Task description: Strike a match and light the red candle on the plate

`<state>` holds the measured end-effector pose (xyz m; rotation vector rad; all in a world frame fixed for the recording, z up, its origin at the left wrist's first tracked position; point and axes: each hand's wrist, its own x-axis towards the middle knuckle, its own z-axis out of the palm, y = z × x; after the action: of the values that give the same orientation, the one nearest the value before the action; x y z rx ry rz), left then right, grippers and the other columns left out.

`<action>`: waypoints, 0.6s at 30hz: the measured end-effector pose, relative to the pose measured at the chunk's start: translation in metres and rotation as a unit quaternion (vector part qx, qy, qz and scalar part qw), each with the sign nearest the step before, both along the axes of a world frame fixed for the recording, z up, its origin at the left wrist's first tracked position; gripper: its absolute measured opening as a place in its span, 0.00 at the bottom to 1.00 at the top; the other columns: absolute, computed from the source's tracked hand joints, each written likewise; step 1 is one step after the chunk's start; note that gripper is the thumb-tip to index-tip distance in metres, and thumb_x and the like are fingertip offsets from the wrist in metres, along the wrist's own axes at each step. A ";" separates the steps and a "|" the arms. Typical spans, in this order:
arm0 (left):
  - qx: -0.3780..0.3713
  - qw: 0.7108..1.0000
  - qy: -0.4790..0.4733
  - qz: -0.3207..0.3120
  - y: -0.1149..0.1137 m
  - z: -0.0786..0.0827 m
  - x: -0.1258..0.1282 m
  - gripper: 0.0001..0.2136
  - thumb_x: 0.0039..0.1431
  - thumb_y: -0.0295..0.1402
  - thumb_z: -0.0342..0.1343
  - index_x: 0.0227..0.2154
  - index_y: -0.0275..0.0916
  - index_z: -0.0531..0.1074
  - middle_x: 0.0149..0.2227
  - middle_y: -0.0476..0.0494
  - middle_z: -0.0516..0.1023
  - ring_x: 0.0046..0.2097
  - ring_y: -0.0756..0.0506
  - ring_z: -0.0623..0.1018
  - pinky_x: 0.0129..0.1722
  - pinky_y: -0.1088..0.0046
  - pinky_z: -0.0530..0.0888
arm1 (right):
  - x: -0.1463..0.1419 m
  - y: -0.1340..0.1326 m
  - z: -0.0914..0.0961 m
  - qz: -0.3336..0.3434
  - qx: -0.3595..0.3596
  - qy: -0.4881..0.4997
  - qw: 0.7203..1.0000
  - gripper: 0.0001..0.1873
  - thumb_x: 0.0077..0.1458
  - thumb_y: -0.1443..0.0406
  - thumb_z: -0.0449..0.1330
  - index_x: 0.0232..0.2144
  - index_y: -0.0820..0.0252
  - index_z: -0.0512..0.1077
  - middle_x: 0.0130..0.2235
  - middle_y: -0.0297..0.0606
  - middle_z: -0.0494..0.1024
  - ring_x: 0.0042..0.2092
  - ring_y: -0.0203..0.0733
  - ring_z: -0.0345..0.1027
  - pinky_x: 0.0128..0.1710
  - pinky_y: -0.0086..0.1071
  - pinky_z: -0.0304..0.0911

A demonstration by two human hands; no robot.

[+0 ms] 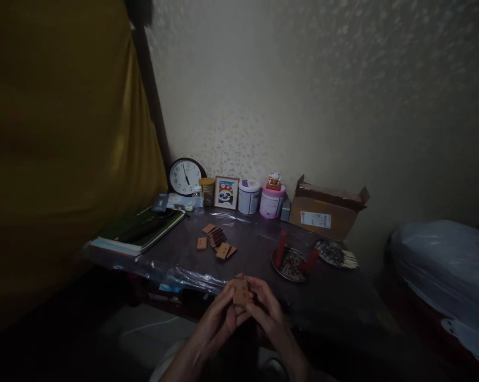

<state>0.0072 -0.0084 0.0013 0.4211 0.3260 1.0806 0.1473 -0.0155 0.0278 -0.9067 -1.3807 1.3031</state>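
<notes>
Both hands meet at the table's front edge around a small brown rectangular block [240, 293] with dark red marks on its face. I cannot tell whether it is one piece or a stack. My left hand [220, 314] grips its left side, fingers curled beneath. My right hand [266, 307] closes on the right side, thumb near the lower corner. Beyond them on the dark table [176, 244] lie several similar flat brown pieces: a row with dark edges [216, 237], a loose piece with red marks [202, 243] and a slanted one [222, 250].
Right of the pieces stands a round dish [291, 265] with dark bits and red sticks [280, 249]; behind it, another dish [329, 252] with pale sticks. A clock [186, 176], framed panda picture [226, 193], tins [249, 197] and cardboard box [323, 209] line the wall. Books [136, 231] lie left.
</notes>
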 end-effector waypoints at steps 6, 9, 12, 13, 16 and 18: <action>-0.015 0.998 0.040 -0.056 0.002 -0.003 -0.005 0.16 0.60 0.33 0.47 0.51 0.39 0.63 0.36 0.41 0.78 0.33 0.49 0.77 0.32 0.74 0.70 | 0.009 0.005 -0.001 -0.077 -0.032 -0.049 0.995 0.11 0.51 0.58 0.58 0.35 0.58 0.72 0.35 0.37 0.76 0.41 0.44 0.69 0.42 0.33 0.63; -0.022 0.995 0.055 -0.079 0.002 -0.003 -0.006 0.16 0.60 0.35 0.47 0.49 0.37 0.65 0.35 0.40 0.78 0.32 0.49 0.77 0.31 0.74 0.70 | 0.012 0.009 -0.006 -0.082 -0.035 -0.046 0.995 0.13 0.49 0.57 0.60 0.32 0.59 0.72 0.36 0.38 0.76 0.40 0.44 0.69 0.41 0.33 0.62; -0.023 0.993 0.064 -0.097 0.000 -0.005 -0.007 0.16 0.60 0.36 0.47 0.49 0.37 0.64 0.36 0.39 0.78 0.31 0.49 0.77 0.30 0.75 0.70 | 0.012 0.009 -0.008 -0.091 -0.052 -0.040 0.994 0.14 0.47 0.55 0.61 0.30 0.60 0.71 0.31 0.35 0.75 0.35 0.41 0.68 0.36 0.31 0.62; -0.021 0.992 0.066 -0.102 0.000 -0.005 -0.007 0.16 0.60 0.36 0.47 0.50 0.37 0.64 0.36 0.39 0.78 0.31 0.49 0.77 0.30 0.75 0.70 | 0.012 0.009 -0.008 -0.092 -0.059 -0.038 0.993 0.14 0.47 0.55 0.61 0.29 0.60 0.71 0.29 0.34 0.73 0.33 0.40 0.67 0.34 0.30 0.62; -0.012 0.992 0.067 -0.110 -0.001 -0.007 -0.008 0.16 0.60 0.36 0.47 0.50 0.36 0.65 0.37 0.38 0.78 0.31 0.49 0.77 0.30 0.75 0.70 | 0.012 0.007 -0.007 -0.081 -0.075 -0.034 0.993 0.13 0.48 0.55 0.60 0.28 0.59 0.70 0.26 0.31 0.71 0.30 0.37 0.66 0.32 0.28 0.61; -0.006 0.992 0.064 -0.112 -0.001 -0.007 -0.008 0.16 0.60 0.35 0.46 0.49 0.36 0.65 0.37 0.38 0.78 0.31 0.49 0.77 0.29 0.75 0.70 | 0.013 0.007 -0.008 -0.074 -0.075 -0.032 0.994 0.11 0.49 0.57 0.59 0.27 0.59 0.69 0.25 0.31 0.70 0.30 0.37 0.65 0.32 0.27 0.60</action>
<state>-0.0006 -0.0090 -0.0059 0.5054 0.3896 0.8328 0.1599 -0.0089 0.0194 -1.1396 -1.2513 1.2865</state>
